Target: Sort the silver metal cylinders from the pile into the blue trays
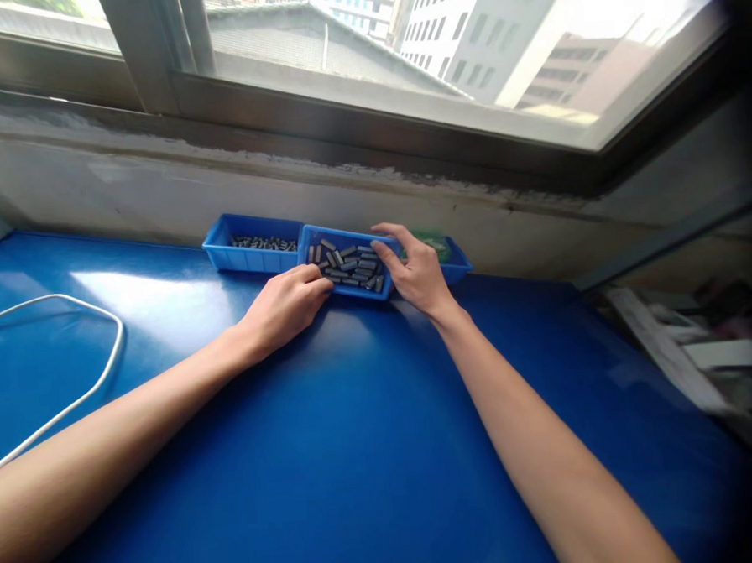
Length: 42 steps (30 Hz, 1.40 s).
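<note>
A blue plastic bin holding several short metal cylinders sits between my hands at the back of the table. My left hand is closed at its near left corner, fingers curled over the rim. My right hand grips the right side, its thumb and index finger at the far right corner. To the left, touching it, stands another blue bin with small screw-like metal pieces. Partly hidden behind my right hand is a third blue bin with something green in it.
The blue tabletop runs up to the wall under a window frame. A white cable loops over the left side. Beyond the table's right edge lie blurred pale items.
</note>
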Each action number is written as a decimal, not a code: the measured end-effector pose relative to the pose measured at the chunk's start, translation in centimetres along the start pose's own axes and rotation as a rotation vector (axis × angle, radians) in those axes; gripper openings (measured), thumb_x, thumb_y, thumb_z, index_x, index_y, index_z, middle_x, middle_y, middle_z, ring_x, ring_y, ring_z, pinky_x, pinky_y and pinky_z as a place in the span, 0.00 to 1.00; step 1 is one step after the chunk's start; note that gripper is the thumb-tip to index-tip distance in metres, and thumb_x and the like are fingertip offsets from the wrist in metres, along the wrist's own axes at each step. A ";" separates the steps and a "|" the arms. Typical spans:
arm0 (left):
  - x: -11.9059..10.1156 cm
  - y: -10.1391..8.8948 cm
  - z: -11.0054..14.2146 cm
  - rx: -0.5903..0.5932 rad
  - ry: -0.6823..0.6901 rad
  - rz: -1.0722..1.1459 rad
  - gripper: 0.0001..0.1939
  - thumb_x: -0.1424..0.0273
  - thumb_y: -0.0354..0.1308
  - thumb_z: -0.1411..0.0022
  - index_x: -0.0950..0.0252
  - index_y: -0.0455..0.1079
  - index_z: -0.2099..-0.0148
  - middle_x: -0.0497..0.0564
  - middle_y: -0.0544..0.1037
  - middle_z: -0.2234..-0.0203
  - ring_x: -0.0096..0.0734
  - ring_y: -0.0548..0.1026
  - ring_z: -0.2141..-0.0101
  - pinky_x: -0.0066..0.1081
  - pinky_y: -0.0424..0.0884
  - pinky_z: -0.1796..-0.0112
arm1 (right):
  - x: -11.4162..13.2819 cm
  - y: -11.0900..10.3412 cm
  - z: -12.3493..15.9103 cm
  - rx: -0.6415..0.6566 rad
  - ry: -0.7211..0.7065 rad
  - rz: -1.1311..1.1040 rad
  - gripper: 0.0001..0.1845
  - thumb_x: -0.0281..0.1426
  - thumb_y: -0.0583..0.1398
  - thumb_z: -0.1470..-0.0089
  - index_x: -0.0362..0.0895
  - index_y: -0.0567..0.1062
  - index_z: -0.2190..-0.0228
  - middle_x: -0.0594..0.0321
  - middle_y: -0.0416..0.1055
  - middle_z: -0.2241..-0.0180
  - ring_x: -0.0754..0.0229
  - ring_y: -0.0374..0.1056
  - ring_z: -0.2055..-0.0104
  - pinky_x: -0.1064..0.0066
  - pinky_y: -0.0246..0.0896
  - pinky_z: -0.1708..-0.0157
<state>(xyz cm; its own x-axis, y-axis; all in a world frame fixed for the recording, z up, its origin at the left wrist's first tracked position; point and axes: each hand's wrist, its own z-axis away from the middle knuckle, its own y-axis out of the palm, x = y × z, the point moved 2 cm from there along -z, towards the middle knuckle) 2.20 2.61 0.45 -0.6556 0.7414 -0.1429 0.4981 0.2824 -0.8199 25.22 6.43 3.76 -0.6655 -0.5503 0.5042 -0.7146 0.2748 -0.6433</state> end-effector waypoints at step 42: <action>-2.3 2.0 -2.2 0.121 0.326 -0.234 0.19 0.63 0.54 0.26 0.52 0.69 0.36 0.56 0.69 0.37 0.50 0.68 0.43 0.45 0.66 0.46 | -1.6 0.4 3.0 -0.084 -0.351 0.194 0.20 0.40 0.54 0.32 0.52 0.77 0.45 0.51 0.66 0.46 0.52 0.72 0.51 0.64 0.75 0.58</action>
<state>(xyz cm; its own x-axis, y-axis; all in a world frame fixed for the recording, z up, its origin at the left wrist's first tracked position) 5.92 2.81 0.36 -0.5196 0.8249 0.2225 0.2739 0.4075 -0.8712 26.69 5.06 0.99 -0.6861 -0.7137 0.1412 -0.6076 0.4554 -0.6507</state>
